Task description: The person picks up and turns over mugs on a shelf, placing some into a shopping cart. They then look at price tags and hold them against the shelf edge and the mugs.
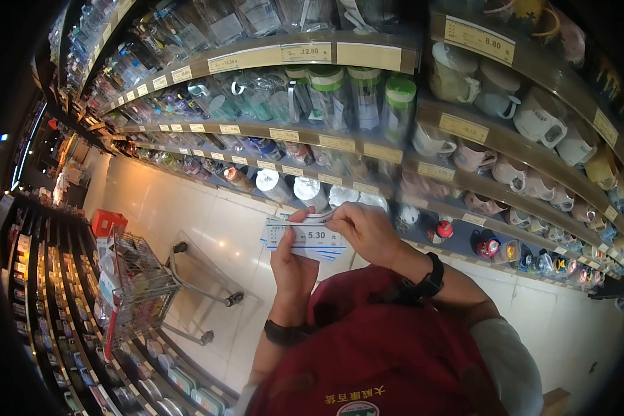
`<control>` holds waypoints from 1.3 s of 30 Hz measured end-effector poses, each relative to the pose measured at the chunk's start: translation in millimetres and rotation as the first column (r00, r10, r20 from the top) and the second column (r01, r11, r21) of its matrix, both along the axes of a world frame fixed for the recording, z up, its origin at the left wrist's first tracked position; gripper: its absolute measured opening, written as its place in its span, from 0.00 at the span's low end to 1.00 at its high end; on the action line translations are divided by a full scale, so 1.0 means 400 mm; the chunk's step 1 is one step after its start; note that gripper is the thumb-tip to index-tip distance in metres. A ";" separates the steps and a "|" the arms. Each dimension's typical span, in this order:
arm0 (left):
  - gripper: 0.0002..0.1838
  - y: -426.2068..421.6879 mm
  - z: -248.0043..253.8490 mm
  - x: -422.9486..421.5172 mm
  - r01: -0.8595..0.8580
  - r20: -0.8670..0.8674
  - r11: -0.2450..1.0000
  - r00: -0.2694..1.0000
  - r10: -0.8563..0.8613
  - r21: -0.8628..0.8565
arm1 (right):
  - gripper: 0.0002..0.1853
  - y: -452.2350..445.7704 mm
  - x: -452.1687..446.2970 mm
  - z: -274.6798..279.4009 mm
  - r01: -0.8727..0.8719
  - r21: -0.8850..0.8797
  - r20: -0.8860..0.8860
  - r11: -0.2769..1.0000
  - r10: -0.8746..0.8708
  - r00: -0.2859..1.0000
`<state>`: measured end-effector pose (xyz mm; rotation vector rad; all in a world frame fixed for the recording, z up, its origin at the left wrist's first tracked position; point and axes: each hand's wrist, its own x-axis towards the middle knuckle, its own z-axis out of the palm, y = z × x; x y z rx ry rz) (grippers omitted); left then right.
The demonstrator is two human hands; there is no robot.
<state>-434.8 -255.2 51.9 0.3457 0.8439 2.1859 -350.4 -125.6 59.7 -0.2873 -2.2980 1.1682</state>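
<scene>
A fanned stack of white and blue price tags is held in front of my chest, the top one reading 5.30. My left hand is closed around the stack, thumb on its face and fingers behind. At the upper right end of the stack, the fingertips of my right hand are pinched on the tags' edge. How many tags the right fingers grip is hidden. White-topped canisters stand on a low shelf just beyond my hands.
Shelves with cups, bottles and mugs curve across the front and right, with price labels along their edges. A wire shopping cart stands on the pale tiled floor at left, below a red box. More shelves line the lower left.
</scene>
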 end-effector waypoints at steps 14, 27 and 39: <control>0.15 -0.001 0.000 0.000 -0.059 -0.006 0.998 0.998 0.059 -0.001 | 0.08 -0.016 0.045 0.019 0.054 -0.085 -0.035 0.995 -0.057 0.998; 0.15 0.003 -0.001 0.016 -0.104 -0.026 0.995 0.994 0.104 0.009 | 0.10 -0.012 0.045 -0.016 0.019 -0.416 0.090 0.909 0.021 0.996; 0.17 0.027 -0.046 0.036 -0.071 -0.112 0.997 0.991 0.068 -0.020 | 0.14 -0.003 0.046 -0.083 0.017 -0.477 -0.031 0.879 -0.036 0.999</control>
